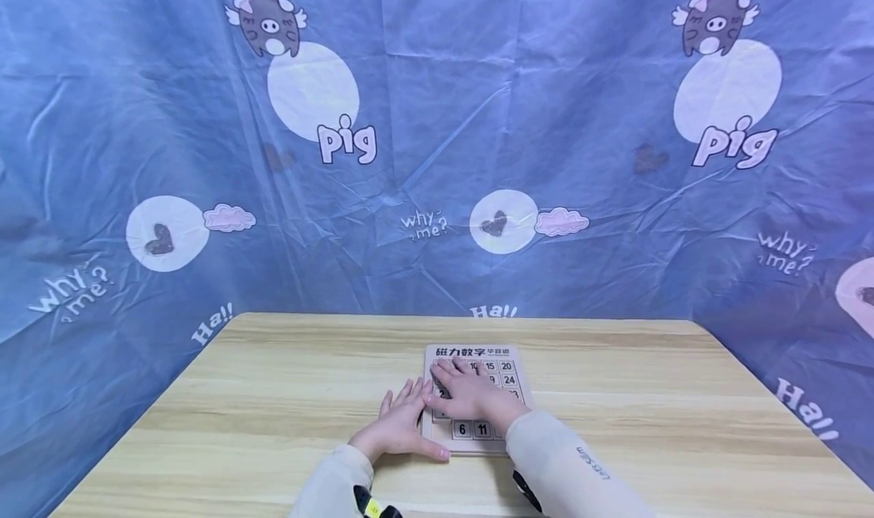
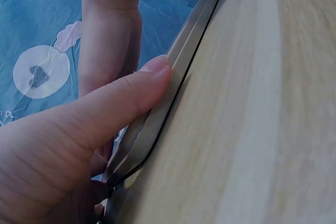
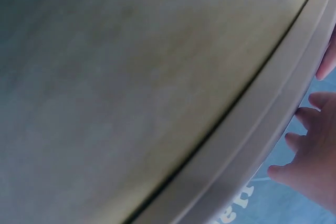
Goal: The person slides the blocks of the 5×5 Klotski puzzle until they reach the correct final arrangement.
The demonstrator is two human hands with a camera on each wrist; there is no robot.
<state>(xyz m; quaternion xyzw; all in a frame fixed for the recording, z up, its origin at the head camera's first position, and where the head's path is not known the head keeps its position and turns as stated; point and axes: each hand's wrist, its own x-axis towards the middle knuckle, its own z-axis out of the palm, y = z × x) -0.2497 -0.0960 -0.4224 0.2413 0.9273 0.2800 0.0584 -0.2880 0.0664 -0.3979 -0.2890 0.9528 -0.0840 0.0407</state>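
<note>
Fingers extended, my right hand [image 1: 466, 393] rests on the board [image 1: 473, 446] at the frame's lower center; my left hand [image 1: 398, 428], thumb spread, touches its near-left corner on the desk [image 1: 232, 419].

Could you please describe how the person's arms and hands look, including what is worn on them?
The left hand and right hand wear no gloves. The left sleeve and right sleeve are long and pale; the right one bears small dark lettering. Black pieces show below both wrists, the left one with a yellow patch.
</note>
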